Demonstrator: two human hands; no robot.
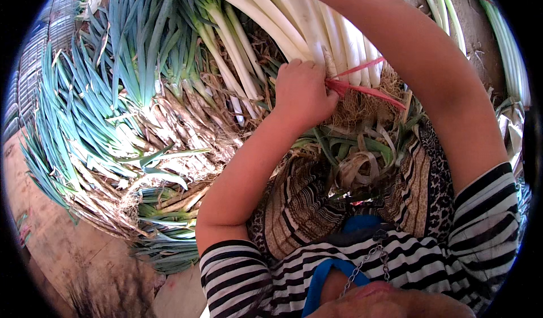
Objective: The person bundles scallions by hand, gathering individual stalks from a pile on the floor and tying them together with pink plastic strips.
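A bundle of white-stalked Welsh onions or leeks lies in front of me, its roots towards my lap. Around the bundle near the roots runs a red plastic tie, with one loose end sticking out to the right. My left hand is closed on this tie at the bundle's left side, its knuckles against the white stalks. My right forearm reaches over the bundle to the top edge, and my right hand is out of view. Whatever lies under my left palm is hidden.
Unpeeled onions with green leaves and brown roots are heaped at the left. More stalks lie at the right. Grey plastic crates stand at the far left. Leaf scraps lie by my lap.
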